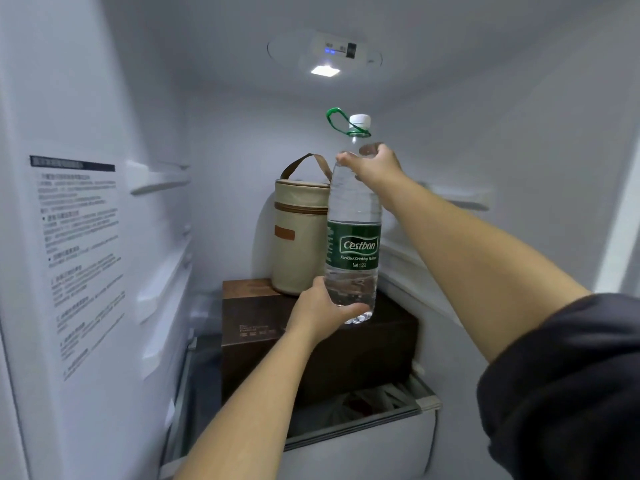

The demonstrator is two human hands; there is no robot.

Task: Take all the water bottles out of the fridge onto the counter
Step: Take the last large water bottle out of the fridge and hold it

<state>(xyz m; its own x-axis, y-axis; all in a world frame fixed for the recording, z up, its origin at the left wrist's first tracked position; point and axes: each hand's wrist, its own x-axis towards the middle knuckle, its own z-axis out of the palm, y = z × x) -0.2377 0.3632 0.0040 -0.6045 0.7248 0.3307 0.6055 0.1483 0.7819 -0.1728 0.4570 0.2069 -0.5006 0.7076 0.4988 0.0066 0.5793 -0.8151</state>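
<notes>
The clear plastic water bottle (pixel 353 244), green-labelled and white-capped with a green carry loop at its neck, stands upright inside the white fridge (pixel 104 98), its long axis vertical. Both hands are on it: the right hand (pixel 374 164) grips the shoulder just under the neck, and the left hand (pixel 322 310) wraps round the lower body near the base. Beneath the bottle is a dark brown cardboard box (pixel 277 341); whether the base rests on it I cannot tell. Just left of the bottle and partly behind it, a beige cylindrical fabric bag (pixel 298 237) with a brown strap stands on that box. Below and in front of the bottle runs a grey shelf edge (pixel 363 424). The path back toward the person looks open, and the bag is the likeliest thing to get knocked.
</notes>
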